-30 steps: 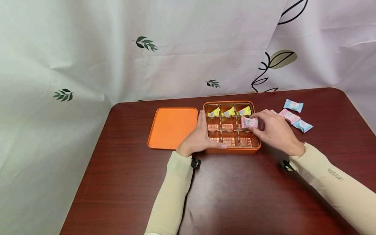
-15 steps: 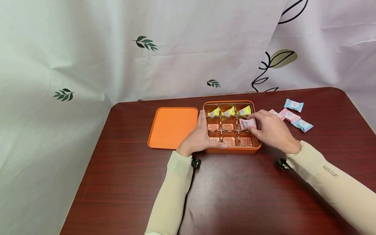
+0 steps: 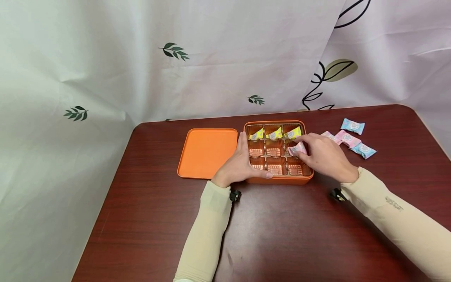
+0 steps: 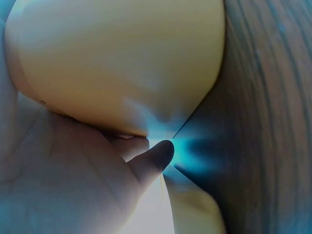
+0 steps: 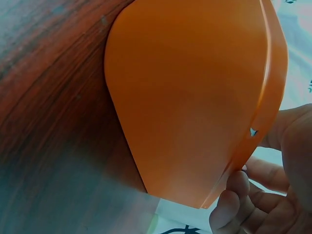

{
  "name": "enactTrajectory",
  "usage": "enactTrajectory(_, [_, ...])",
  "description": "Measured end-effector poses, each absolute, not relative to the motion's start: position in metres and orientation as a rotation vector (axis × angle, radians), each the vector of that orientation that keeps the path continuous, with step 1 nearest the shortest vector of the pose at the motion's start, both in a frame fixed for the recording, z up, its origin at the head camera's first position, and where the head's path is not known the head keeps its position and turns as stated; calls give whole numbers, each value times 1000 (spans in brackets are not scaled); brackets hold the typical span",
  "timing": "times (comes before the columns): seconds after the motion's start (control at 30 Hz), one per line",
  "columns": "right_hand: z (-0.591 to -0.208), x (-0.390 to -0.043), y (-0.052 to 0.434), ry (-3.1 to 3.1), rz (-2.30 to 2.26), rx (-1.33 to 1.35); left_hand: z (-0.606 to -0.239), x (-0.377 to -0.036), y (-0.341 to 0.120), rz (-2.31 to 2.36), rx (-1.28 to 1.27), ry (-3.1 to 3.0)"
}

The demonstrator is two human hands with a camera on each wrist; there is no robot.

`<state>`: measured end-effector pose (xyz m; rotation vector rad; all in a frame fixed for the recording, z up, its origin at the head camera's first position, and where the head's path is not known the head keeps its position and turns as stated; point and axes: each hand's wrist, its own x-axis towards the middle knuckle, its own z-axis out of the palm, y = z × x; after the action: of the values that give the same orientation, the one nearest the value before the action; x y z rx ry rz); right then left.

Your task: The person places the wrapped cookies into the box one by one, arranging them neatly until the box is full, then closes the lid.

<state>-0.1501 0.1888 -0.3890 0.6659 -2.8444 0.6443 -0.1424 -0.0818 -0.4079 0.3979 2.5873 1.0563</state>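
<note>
A dark red-brown wooden table (image 3: 282,235) is set before white leaf-printed curtains (image 3: 176,58). On it an orange rectangular box (image 3: 282,181) fitted with a copper-coloured nine-compartment plastic insert is placed, with its flat orange lid (image 3: 207,152) laid just beside its left side. The three far compartments are each filled by a yellow-wrapped sweet (image 3: 275,134); the middle-left, middle-centre and three near compartments are seen bare. The box's left wall and near edge are clasped by the left hand (image 3: 239,166), fingers laid straight along the wall and thumb along the front rim. A pink-wrapped sweet (image 3: 296,149) is pinched by the right hand (image 3: 324,156) and is held in the middle-right compartment; whether it touches the floor there is hidden by the fingers. To the right of the box, loose pink and blue wrapped sweets (image 3: 352,135) are lying close together, one partly covered by the right hand. In the wrist views only blurred orange wall (image 5: 195,107) and fingertips (image 5: 229,195) are made out.
</note>
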Motion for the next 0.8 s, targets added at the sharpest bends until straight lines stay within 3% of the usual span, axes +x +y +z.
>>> enactTrajectory(0.8, [-386, -159, 187, -2794, 685, 674, -408, -143, -81, 1041, 389, 2595])
